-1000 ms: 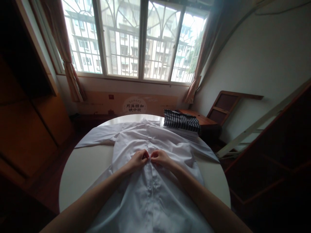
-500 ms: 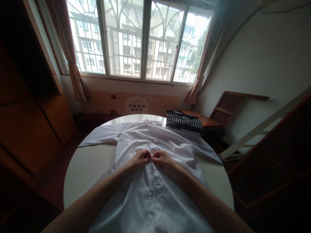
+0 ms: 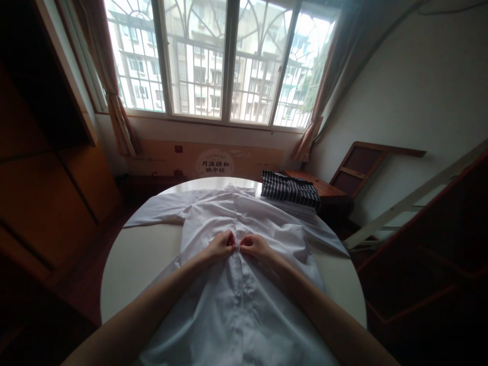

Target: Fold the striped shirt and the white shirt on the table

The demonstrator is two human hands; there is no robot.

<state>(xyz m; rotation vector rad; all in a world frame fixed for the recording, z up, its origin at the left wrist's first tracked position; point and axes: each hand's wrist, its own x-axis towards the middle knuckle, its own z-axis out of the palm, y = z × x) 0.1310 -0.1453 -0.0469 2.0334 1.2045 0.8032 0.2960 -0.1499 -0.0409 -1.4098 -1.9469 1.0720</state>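
A white long-sleeved shirt (image 3: pixel 213 310) lies spread over the round white table (image 3: pixel 129 264), its front strip running toward me and its collar at the far side. At mid-strip, my left hand (image 3: pixel 221 245) pinches the edge of the shirt front with thumb and fingertips. My right hand (image 3: pixel 256 246) pinches the same strip from the other side, a small gap from the left fingertips. Whether a button sits between the fingers is too small to make out. The sleeves reach out to the left and right table edges.
Folded black-and-white striped cloth (image 3: pixel 290 188) rests on pale fabric at the table's far right. Behind it stands a wooden chair (image 3: pixel 358 168). A barred window (image 3: pixel 198 66) with tied curtains is ahead, a wooden cabinet (image 3: pixel 49 203) to the left, and a white slanted frame (image 3: pixel 404 208) to the right.
My left fingers have shifted slightly up and to the left, widening the small gap between the hands. My right hand stays at nearly the same spot; the view has tilted a little.
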